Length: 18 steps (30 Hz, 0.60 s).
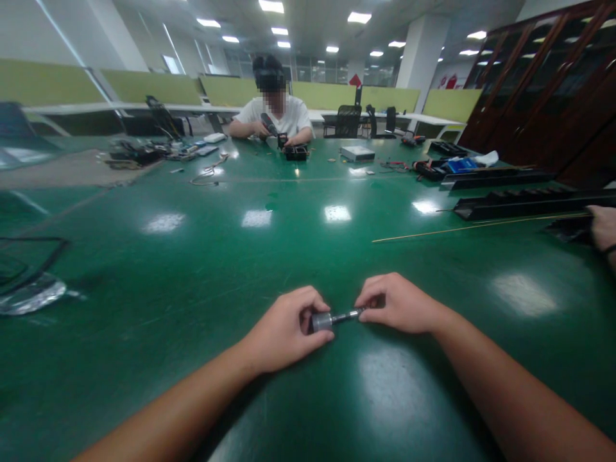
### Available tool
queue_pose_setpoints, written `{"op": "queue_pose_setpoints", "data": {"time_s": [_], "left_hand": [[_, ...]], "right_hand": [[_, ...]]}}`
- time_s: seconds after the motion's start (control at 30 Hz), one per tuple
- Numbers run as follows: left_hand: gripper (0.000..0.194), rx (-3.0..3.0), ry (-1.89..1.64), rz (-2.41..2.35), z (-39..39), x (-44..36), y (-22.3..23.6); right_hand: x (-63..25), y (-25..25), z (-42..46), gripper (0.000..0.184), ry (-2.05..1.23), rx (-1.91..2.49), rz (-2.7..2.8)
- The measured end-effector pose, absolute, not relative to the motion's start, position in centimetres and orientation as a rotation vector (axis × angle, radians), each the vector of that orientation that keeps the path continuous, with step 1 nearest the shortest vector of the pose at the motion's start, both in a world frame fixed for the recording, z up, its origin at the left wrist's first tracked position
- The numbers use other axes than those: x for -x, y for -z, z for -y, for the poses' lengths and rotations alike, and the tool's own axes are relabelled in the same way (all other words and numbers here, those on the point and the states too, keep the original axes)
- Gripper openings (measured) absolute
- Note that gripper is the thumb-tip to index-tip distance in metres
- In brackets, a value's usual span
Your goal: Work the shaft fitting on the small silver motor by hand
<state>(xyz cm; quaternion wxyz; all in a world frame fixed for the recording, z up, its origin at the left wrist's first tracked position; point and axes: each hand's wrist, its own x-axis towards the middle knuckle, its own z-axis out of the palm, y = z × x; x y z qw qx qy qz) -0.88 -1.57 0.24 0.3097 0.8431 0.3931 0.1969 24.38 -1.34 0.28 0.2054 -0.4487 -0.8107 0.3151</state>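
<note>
Low over the green table, my left hand (289,330) is wrapped round a grey cylinder with a thin metal shaft (322,321). The shaft points right, lying roughly level. At its far end, the thumb and fingers of my right hand (397,303) pinch the tip, which they partly hide. Whether a separate small piece sits at that tip, I cannot tell. The exact kind of this part does not show.
Across the green table (216,250) a person (272,115) handles a black device. A thin brass-coloured rod (433,232) and black channels (529,204) lie at right, by another person's hand (604,228). Electronic parts (144,151) are heaped far left; a silver box (357,153) stands behind.
</note>
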Motion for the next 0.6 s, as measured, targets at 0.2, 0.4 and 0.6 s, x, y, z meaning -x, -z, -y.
{"op": "queue_pose_setpoints", "data": {"time_s": [0.2,0.4,0.6], "left_hand": [[0.019,-2.256,-0.587,-1.050,1.4,0.8,-0.1],[0.016,-2.277,-0.616,-1.020,1.7,0.6,-0.2],[0.009,-2.240,-0.658,-0.906,1.4,0.9,-0.4]], "right_hand": [[-24.1,-0.1,1.4,0.011,-0.837,1.198,2.316],[-21.8,0.4,2.0,0.012,-0.770,1.121,2.280],[-19.8,1.3,2.3,0.010,-0.679,1.207,2.164]]}}
